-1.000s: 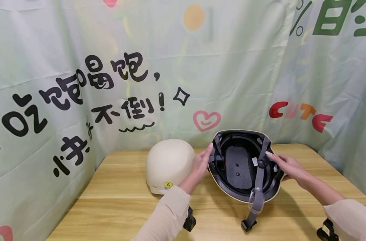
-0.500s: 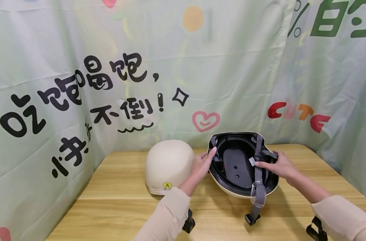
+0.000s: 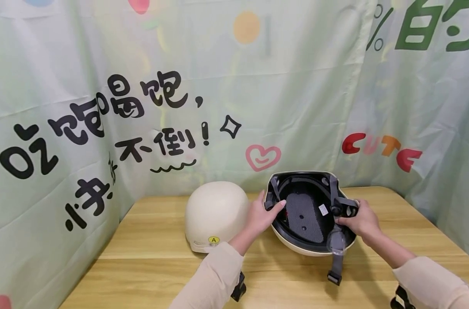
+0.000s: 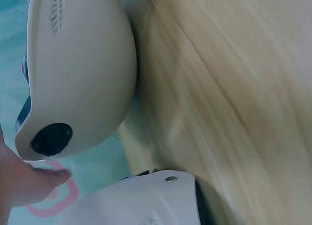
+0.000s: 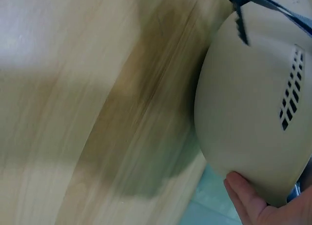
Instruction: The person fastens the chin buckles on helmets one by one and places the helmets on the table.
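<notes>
Holding one side of an upturned cream helmet (image 3: 305, 223) with the left hand (image 3: 260, 218), with the thumb inside the rim. Gripping the other side with the right hand (image 3: 363, 221), with the thumb by the grey strap (image 3: 336, 240) and fingers (image 5: 247, 192) outside. Tipped to show a black inside with a white tag (image 3: 324, 210), and with a black buckle (image 3: 334, 278) dangling in front. Near the back edge of the wooden table (image 3: 141, 266), nearer the back right corner; hard to tell if touching the wood. Near another cream helmet (image 3: 216, 214), standing dome up toward the back left corner, with a yellow sticker (image 3: 214, 240) low down. In front of a pale green cloth (image 3: 296, 98).
</notes>
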Demonstrator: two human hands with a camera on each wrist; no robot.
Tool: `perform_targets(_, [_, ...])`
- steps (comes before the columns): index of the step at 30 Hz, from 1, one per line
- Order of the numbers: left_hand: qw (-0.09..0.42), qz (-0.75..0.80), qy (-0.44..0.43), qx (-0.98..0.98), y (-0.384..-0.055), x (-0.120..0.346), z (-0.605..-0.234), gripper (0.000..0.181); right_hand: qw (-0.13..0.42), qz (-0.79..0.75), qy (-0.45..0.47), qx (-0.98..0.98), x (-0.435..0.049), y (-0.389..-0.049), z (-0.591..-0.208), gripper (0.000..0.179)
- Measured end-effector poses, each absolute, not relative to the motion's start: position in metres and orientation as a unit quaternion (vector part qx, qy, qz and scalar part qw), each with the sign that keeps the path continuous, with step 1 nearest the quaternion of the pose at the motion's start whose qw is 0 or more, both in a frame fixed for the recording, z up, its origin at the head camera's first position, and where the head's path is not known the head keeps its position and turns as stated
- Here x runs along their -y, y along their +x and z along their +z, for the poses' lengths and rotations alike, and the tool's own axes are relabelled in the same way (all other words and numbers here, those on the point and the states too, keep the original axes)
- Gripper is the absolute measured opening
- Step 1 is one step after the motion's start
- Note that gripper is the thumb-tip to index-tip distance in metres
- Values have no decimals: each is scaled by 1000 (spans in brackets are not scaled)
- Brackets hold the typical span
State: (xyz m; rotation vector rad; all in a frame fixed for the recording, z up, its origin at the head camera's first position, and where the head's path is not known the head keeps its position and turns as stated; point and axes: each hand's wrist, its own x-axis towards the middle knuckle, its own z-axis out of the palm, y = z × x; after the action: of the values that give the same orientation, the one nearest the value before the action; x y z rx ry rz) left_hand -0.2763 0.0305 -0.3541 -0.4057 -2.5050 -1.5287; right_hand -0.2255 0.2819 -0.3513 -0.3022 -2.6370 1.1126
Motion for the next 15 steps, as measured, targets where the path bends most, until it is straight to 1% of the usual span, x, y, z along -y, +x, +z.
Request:
perform_targets(2, [117,-500,-144,846,-276,-30,-350,76,137,376,-103,911,-281,-226,-351,71])
perform_targets(8, [203,-424,-215,856,-277,-29,-341,64,148,350,-93,920,-281,-227,-349,64])
perform_targets(11, [214,-394,-242,860,-278,-29,-341,61,161,332,-79,926,-283,-228,-346,57])
perform_targets(15, [210,-362,-273,866,-279,-30,-342,59,190,304,-50,932,-287,-229,-342,51])
